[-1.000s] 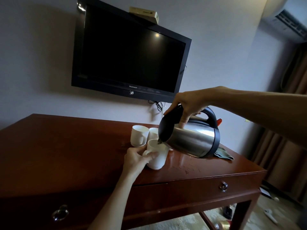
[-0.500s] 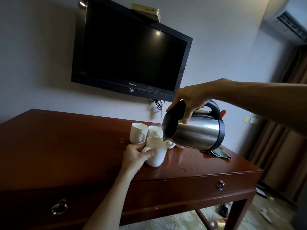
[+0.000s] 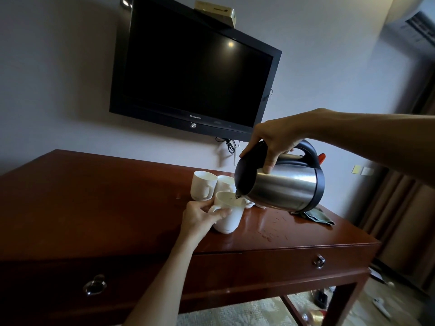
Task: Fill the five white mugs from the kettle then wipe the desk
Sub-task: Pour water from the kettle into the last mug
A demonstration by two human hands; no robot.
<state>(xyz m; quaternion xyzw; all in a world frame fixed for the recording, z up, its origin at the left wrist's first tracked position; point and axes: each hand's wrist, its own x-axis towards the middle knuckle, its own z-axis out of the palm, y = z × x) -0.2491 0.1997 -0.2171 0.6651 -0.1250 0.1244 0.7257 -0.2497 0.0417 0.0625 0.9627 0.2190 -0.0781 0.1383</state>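
Observation:
My right hand (image 3: 273, 143) grips the black handle of a steel kettle (image 3: 284, 187), tipped leftward with its spout over a white mug (image 3: 229, 214). My left hand (image 3: 200, 218) holds that mug by its handle on the reddish wooden desk (image 3: 94, 203). Behind it stand two more white mugs (image 3: 203, 188) (image 3: 224, 183). Bits of further mugs (image 3: 249, 204) peek out under the kettle, mostly hidden. A dark green cloth (image 3: 315, 216) lies on the desk behind the kettle, at the right.
A black television (image 3: 193, 74) hangs on the wall above the desk, cables dangling below it. Water drops (image 3: 270, 231) spot the desk to the right of the mugs. Two drawers with metal pulls (image 3: 319, 261) face me. Curtains (image 3: 412, 208) hang at the right.
The kettle has risen slightly and stays tipped over the held mug. My left hand keeps its hold on the mug. The camera view shifted a little.

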